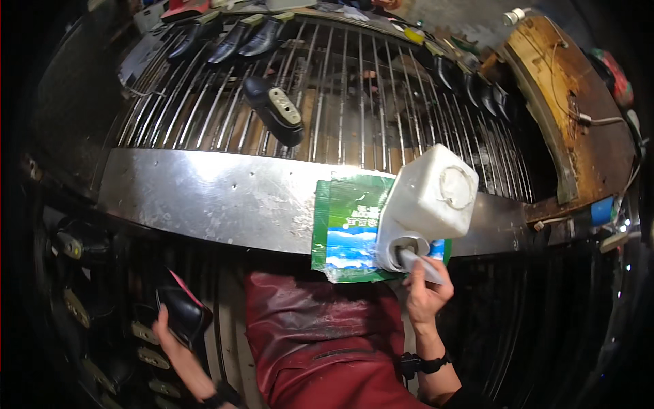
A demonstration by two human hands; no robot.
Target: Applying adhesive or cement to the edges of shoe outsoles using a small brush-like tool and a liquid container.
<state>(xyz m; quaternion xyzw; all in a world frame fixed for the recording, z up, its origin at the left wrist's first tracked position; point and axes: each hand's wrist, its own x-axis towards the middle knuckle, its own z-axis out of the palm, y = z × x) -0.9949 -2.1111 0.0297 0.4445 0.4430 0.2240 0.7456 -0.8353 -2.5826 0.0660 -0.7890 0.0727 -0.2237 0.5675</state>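
My left hand [167, 330] is low on the left, its fingers closed around a black shoe upper [185, 310] that has a pink edge along its top. Its lower part merges with the dark background. On the right, my right hand [429, 292] pinches the pale flat handle of a tool [424, 270]. The tool's far end is inside the round mouth of a small white cup [390, 253], and its tip is hidden there. Joined to or touching the cup is a white square plastic jug [426, 198]. Both rest on a green and blue printed cardboard sheet [344, 204] at the bench edge.
A metal bench edge [204, 184] borders a rack of metal bars [327, 88]. One black shoe on a last [272, 109] lies on the bars; more black shoes [259, 37] stand behind. Lasted shoes [78, 307] hang at lower left. A wooden board [569, 109] with a cable stands right.
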